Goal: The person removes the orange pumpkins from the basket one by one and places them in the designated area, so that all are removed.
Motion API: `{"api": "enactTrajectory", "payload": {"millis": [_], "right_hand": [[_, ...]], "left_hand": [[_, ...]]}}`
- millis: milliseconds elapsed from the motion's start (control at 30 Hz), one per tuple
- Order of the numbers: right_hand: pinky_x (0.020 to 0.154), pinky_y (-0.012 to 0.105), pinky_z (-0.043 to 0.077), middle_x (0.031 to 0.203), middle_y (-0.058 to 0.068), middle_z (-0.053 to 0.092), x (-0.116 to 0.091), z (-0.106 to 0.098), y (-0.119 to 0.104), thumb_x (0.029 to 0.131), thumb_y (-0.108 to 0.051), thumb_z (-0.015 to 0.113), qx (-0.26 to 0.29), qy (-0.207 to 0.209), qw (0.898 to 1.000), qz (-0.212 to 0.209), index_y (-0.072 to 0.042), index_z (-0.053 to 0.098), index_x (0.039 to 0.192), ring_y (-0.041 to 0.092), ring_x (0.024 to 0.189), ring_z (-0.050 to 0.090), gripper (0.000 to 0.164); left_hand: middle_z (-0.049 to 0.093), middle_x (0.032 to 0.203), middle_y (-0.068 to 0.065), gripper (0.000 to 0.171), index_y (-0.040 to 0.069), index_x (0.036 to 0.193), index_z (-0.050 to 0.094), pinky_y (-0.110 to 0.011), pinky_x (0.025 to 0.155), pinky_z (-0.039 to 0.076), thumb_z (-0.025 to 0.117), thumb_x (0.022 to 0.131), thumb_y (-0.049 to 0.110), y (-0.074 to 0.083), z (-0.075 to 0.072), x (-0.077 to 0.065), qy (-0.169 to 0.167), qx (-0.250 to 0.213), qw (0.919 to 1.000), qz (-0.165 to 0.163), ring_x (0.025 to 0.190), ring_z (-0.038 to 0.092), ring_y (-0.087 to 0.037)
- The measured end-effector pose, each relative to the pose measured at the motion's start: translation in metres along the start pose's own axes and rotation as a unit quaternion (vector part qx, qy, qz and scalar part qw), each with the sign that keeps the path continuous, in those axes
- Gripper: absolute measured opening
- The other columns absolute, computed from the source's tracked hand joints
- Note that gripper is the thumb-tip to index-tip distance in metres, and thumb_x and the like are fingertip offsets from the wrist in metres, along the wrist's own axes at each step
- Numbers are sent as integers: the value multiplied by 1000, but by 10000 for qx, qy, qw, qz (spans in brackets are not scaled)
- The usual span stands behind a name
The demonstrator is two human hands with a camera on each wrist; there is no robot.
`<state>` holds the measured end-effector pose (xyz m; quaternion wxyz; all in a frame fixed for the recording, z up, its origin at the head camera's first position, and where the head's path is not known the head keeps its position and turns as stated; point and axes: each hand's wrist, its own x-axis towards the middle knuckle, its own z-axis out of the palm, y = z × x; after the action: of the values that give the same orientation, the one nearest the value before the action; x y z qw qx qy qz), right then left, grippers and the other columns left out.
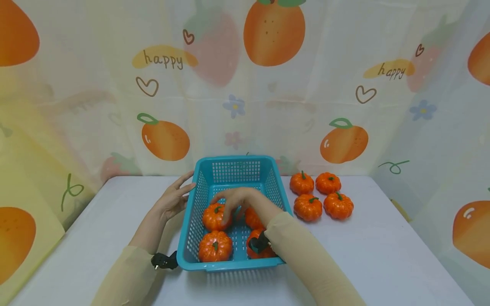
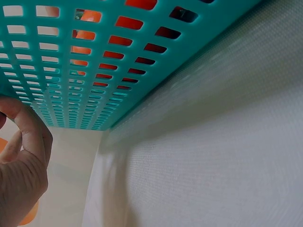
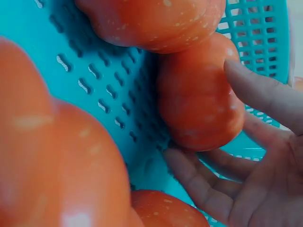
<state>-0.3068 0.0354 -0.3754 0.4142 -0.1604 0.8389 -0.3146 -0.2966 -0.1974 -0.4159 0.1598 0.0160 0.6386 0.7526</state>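
A blue-green plastic basket (image 1: 231,265) stands on the table with several small orange pumpkins in it. My right hand (image 1: 242,199) reaches inside; its thumb and fingers curl round the back-left pumpkin (image 1: 214,217), and the right wrist view shows the thumb on that pumpkin (image 3: 201,97). In front of it lies another pumpkin (image 1: 215,246). Two more, a rear-right pumpkin (image 1: 253,219) and a front-right pumpkin (image 1: 254,253), are partly hidden by my right arm. My left hand (image 1: 172,200) is at the basket's left side, fingers extended, fingertips at the rim.
Right of the basket, several more pumpkins sit close together on the white table (image 1: 367,255), among them a front-right one (image 1: 338,206) and a back-left one (image 1: 301,183). Behind the table hangs a fruit-printed curtain (image 1: 275,110).
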Motion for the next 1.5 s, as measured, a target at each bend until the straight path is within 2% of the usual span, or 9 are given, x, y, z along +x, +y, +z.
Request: {"api": "enactTrajectory", "payload": {"millis": [333,500,600,767,1000,1167,1500], "right_hand": [[93,44,58,144,12,47,-1,-2,0,78,-11,83,-314,194,9992,-180,-22,50,141,24,101,62,73],[94,47,58,141,13,50,-4,-6,-3,77,-6,83,121,302,9992,-242,-20,52,139,26,106,61,71],[96,49,57,144,13,48,-9,-9,-6,78,-6,82,371,395,9982,-268,-21,51,141,27,109,61,71],[97,50,56,146,14,47,-19,-14,-14,82,-10,80,638,539,9947,-601,-20,48,144,27,109,62,71],[90,43,60,140,13,51,-42,-23,-26,84,-13,79,916,792,9856,-1177,-22,47,145,25,110,60,70],[93,46,59,139,13,49,-59,-29,-28,84,-13,79,1214,967,9747,-1607,-24,47,143,26,111,61,68],[88,40,61,141,12,44,-98,-40,-26,87,-8,74,1693,1160,9505,-2333,-27,45,145,30,116,61,68]], "left_hand": [[65,98,7,69,23,159,16,-21,69,58,55,102,23,0,0,1,-26,-18,10000,40,81,67,-8],[65,99,7,70,23,159,16,-21,70,58,55,102,23,1,0,0,-17,-2,10000,18,82,67,-9],[66,99,7,69,23,159,16,-21,70,59,55,102,23,2,0,-1,-7,-49,10000,8,82,67,-9],[66,99,8,70,24,159,16,-20,70,59,55,102,23,3,-1,-1,-17,-89,10000,-12,82,67,-8],[65,101,8,69,22,159,16,-19,71,59,54,102,24,3,0,-1,-41,22,10000,-14,82,66,-8],[63,107,7,69,21,159,15,-19,71,59,54,102,23,3,1,0,-41,104,9999,43,82,66,-8],[66,97,7,67,23,158,19,-20,69,59,55,102,21,0,2,0,19,6,10000,-7,79,68,-8]]}}
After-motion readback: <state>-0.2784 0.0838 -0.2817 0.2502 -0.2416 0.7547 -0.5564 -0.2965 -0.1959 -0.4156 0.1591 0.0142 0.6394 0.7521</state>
